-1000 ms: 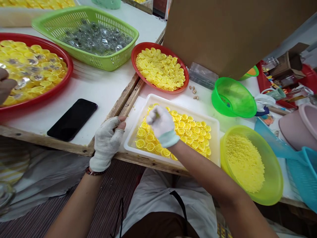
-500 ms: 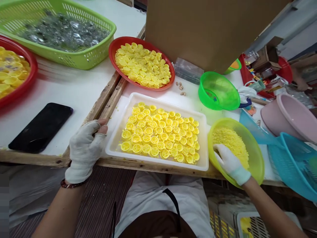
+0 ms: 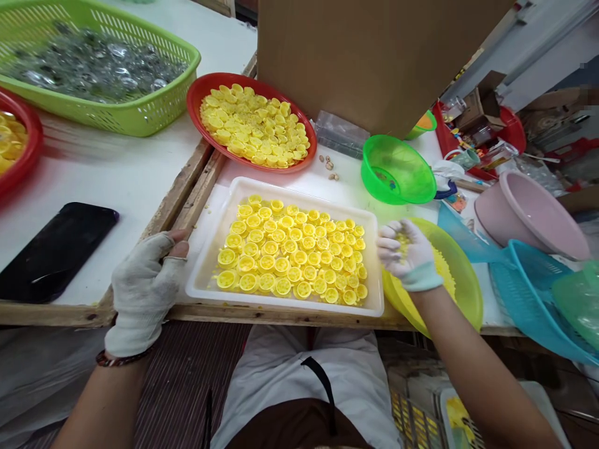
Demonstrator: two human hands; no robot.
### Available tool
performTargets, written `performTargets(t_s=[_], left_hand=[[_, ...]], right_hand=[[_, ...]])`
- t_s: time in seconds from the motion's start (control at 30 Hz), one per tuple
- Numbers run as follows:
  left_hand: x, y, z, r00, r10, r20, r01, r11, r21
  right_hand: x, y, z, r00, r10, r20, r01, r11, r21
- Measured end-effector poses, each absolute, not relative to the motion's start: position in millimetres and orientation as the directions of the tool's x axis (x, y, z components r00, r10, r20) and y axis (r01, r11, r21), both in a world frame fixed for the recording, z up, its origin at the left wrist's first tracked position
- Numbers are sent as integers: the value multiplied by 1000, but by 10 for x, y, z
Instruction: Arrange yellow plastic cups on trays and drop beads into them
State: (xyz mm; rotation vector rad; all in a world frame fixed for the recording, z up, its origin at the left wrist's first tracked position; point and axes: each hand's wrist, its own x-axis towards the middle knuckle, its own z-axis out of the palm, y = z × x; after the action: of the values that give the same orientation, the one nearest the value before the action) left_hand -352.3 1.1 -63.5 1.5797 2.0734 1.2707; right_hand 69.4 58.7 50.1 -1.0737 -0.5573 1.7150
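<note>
A white tray [image 3: 206, 268] lies in front of me, filled with several yellow round caps [image 3: 290, 255] in rows. My left hand [image 3: 143, 290], in a white glove, rests curled on the wooden table edge by the tray's left rim. My right hand [image 3: 407, 252], also gloved, is cupped palm-up over the yellow-green bowl [image 3: 463, 287] at the tray's right, holding a small heap of yellow pellets [image 3: 401, 240]. More pellets lie in that bowl.
A red dish of yellow caps [image 3: 253, 125] sits behind the tray, a green basket of clear pieces [image 3: 93, 68] at back left, a black phone [image 3: 51, 249] at left. A green bowl [image 3: 397, 168], pink tub [image 3: 528, 218], blue basket [image 3: 543, 299] and a cardboard box [image 3: 374, 56] crowd the right.
My right hand left the tray, dipped into the yellow-green bowl and has risen from it with pellets. The left hand stayed on the table edge. The view shifted right.
</note>
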Motion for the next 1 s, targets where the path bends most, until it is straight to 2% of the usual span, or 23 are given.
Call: performTargets(t_s=[0.13, 0.2, 0.27, 0.47, 0.57, 0.77, 1.0], left_hand=[[-3519, -4, -624, -400, 866, 299, 661, 47, 749], [-3524, -15, -625, -406, 873, 270, 637, 58, 769], [-3531, -24, -626, -408, 880, 244, 613, 66, 787], [-3536, -30, -611, -406, 881, 242, 613, 66, 788], [-3533, -37, -604, -404, 880, 249, 604, 53, 795], [-3532, -36, -602, -405, 884, 233, 600, 65, 798], [-3526, -22, -621, -413, 876, 248, 596, 54, 801]], right_hand=[[-249, 800, 353, -295, 848, -441, -381, -528, -759], [-717, 826, 241, -378, 834, -403, -329, -528, -783], [-1119, 802, 135, -410, 852, -326, -309, -466, -829], [-1752, 710, -182, -353, 928, -117, -201, -198, -960], [-1836, 743, -279, -357, 929, -97, -187, -173, -967], [-1545, 893, -63, -302, 934, -193, -324, -291, -900], [-931, 941, -159, -139, 988, -61, -266, -96, -959]])
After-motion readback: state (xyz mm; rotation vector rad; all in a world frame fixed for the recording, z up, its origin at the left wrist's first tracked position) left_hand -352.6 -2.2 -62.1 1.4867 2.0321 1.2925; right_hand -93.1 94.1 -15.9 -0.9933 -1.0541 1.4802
